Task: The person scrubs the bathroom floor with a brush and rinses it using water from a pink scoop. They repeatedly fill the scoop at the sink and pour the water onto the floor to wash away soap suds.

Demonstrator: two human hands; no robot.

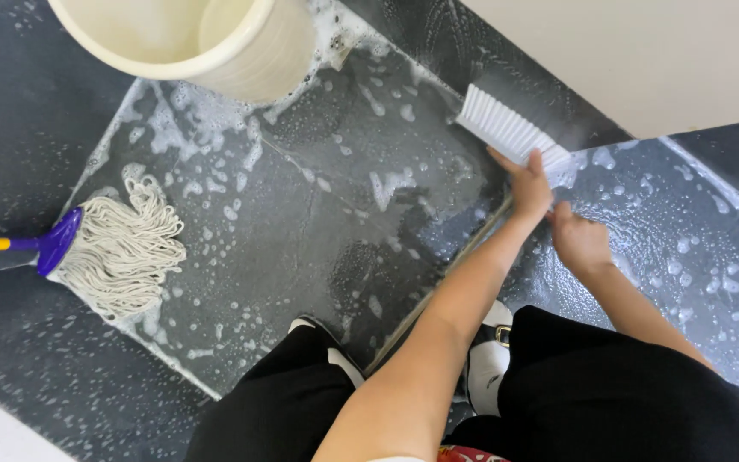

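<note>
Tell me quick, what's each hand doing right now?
Left hand: closed on the white scrub brush, pressing it to the wet floor.
Right hand: fingers curled beside the left hand; any grip on the brush cannot be told.

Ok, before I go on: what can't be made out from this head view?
- Handle of the white scrub brush: covered by the left hand in the head view.
- Right hand: fingers curled away, so any grip on the brush is unclear.
- Cream bucket: cut off by the top edge.
- String mop: its yellow handle runs off the left edge.
- The shoe: mostly hidden by the forearm and black trousers.
</note>
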